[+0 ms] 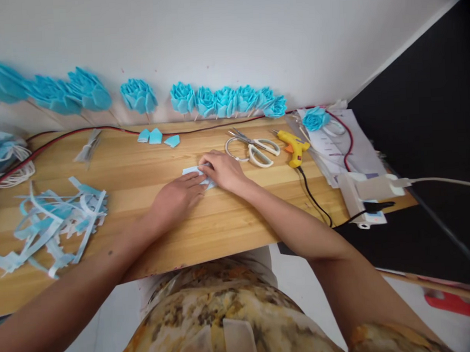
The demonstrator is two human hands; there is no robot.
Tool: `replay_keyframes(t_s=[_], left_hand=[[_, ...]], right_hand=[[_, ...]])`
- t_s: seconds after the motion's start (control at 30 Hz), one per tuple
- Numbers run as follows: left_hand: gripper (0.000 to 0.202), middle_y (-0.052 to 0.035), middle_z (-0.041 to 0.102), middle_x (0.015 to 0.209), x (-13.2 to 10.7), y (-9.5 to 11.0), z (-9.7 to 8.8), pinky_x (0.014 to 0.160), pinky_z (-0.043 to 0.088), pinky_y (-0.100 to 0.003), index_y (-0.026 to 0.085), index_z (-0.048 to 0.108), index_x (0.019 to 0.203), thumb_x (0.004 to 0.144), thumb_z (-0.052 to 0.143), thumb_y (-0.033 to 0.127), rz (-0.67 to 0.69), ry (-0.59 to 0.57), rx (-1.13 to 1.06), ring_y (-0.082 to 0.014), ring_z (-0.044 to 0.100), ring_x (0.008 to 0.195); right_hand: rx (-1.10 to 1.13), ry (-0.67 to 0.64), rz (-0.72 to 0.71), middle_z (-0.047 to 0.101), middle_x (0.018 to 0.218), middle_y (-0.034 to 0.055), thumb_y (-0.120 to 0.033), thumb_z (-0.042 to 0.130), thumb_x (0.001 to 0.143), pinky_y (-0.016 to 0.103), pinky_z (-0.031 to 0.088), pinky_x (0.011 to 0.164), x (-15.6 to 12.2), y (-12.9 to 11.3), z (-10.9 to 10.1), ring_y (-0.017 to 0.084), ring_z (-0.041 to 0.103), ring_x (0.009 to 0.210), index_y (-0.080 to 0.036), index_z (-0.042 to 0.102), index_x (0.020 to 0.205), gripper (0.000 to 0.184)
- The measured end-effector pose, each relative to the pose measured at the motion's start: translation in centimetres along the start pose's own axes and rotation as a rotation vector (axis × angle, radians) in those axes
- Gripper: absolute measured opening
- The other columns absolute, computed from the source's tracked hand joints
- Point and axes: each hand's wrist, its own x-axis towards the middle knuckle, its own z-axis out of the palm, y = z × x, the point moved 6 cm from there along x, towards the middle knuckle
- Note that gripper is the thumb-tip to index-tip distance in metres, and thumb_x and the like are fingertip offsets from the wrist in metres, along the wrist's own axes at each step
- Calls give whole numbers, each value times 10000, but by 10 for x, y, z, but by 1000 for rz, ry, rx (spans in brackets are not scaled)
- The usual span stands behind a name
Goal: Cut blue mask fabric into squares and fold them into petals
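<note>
A small folded piece of pale blue fabric [191, 170] lies on the wooden table between my hands. My left hand [178, 196] rests flat on its near side, fingers stretched out and close together. At its right end my right hand [222, 170] bends over it, thumb and fingertips closed on the edge. My fingers hide much of the fabric. Just beyond, three cut blue pieces [155, 136] lie loose. White-handled scissors [257, 146] rest to the right of my right hand, beside a yellow glue gun [294, 147].
Several blue fabric flowers [226, 101] on sticks line the wall. Fabric strips [61, 222] heap at left, near a mask stack [0, 152] and thin white ties [88, 146]. At right, papers [338, 145] hold a flower [315, 119]; a power strip [353, 199] overhangs the table edge.
</note>
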Motion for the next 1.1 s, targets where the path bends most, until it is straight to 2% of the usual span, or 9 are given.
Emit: replay_keyframes(t_s=[0.07,0.2,0.27,0.33,0.4,0.5,0.6,0.8,1.1], left_hand=[[358,-141,650,1337,1,-1,1,1138,415,-511,141,714,1140,984,418,268,-12,-55,16,-294,539,1330],[366,-147,617,1379,1,-2,1,1153,389,-519,138,695,1181,978,427,281,-14,-133,27,-293,520,1349],[371,-142,614,1383,0,-1,0,1154,389,-517,144,697,1178,981,421,296,-18,-129,24,-286,516,1354],[375,-139,616,1380,-2,1,1,1148,399,-517,145,699,1176,980,422,304,-14,-107,18,-286,519,1352],[376,-141,614,1381,-4,6,3,1138,414,-510,133,699,1176,977,427,300,6,-102,24,-296,522,1348],[379,-137,607,1392,-4,13,5,1128,428,-491,119,694,1181,977,428,296,33,-121,47,-307,522,1345],[371,-140,615,1384,-1,17,4,1121,431,-489,125,679,1206,973,444,293,33,-126,54,-302,541,1324],[289,-130,651,1335,6,25,4,1090,450,-448,149,685,1151,949,502,244,38,-126,156,-279,577,1262],[286,-147,628,1355,6,26,11,1084,438,-447,111,659,1169,946,541,245,36,-169,220,-299,556,1266]], right_hand=[[19,-6,-12,720,1062,46,-251,562,917,277,434,782,4,4,-15,180,647,938,-224,694,1038,181],[-21,105,-2,736,1102,59,-197,514,921,296,452,835,6,24,-80,194,661,964,-190,672,1180,303],[-150,120,26,745,1088,64,-193,520,915,319,449,841,-1,39,-110,225,663,979,-198,686,1182,314],[-338,118,141,746,1093,102,-204,537,910,348,441,838,-13,57,-128,270,661,998,-186,698,1185,320],[-474,40,244,744,1088,143,-238,582,899,355,436,815,-26,74,-128,299,663,994,-160,679,1228,352],[-531,-86,290,736,1112,156,-280,587,906,340,429,751,-37,87,-108,299,676,956,-174,649,1254,369],[-591,-68,275,735,1077,172,-330,548,928,337,417,695,-38,87,-95,312,684,934,-165,632,1249,371],[-625,-74,279,732,1077,179,-324,586,892,336,425,685,-52,76,-91,318,691,943,-153,582,1268,414],[-737,-85,445,719,1038,184,-333,472,956,323,408,633,-87,63,-91,319,709,895,-130,564,1236,358]])
